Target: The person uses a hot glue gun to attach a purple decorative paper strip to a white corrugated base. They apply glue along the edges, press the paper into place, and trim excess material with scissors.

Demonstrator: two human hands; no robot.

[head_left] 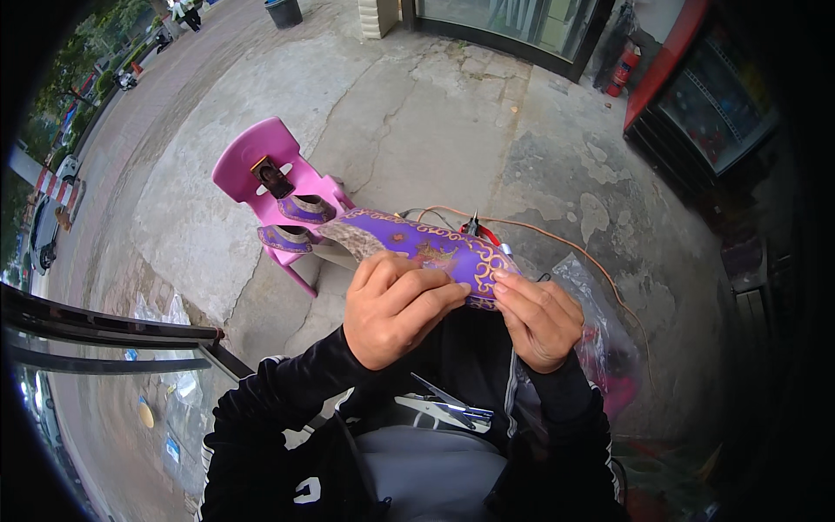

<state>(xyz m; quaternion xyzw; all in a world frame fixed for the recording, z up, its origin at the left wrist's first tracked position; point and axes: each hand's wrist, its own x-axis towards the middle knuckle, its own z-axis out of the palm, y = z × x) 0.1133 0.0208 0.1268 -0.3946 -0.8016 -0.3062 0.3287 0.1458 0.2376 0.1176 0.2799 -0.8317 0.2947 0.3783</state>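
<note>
My left hand (pixel 402 306) pinches the near edge of a purple patterned cloth piece (pixel 404 237), its fingers bent. At the right end of the same piece my right hand (pixel 541 320) grips the edge between thumb and fingers. Gold scrolls border the cloth, and a mottled beige fleece-like strip shows along its left side. It looks like a shoe upper, held stretched between both hands above my lap. Across my lap lies a metal tool with long thin blades, like scissors (pixel 448 409). What my fingertips cover on the cloth is hidden.
A pink plastic chair (pixel 261 143) ahead left bears two purple slipper-like pieces (pixel 304 209) and a small dark box (pixel 272 177). Beyond my hands are red-handled pliers (pixel 474 228) and an orange cord (pixel 557 235). A clear plastic bag (pixel 591 304) sits at right; a metal rail (pixel 113 322) at left.
</note>
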